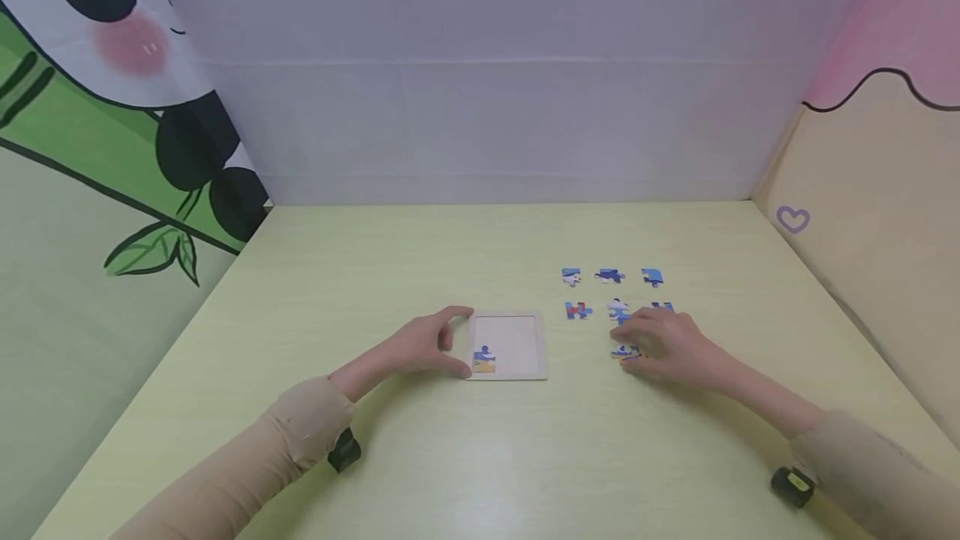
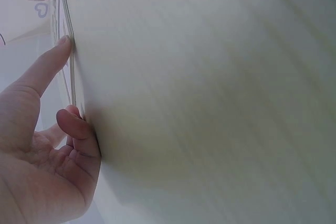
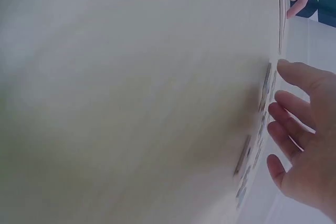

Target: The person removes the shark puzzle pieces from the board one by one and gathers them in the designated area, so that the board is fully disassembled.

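My left hand holds a shallow, pale square puzzle tray by its left side, thumb at the near corner and index finger at the far one. One jigsaw piece with blue and sand colours lies in the tray's near left corner. My right hand hovers above the table with thumb and fingers parted. Below the gap between them lies a blue and yellow piece, partly covered. In the right wrist view, the fingers look bent and hold nothing.
Beyond my right hand, loose jigsaw pieces lie in rows: a blue and white one, a dark blue one, a blue one, a red and blue one and others. A pale wall stands behind the table.
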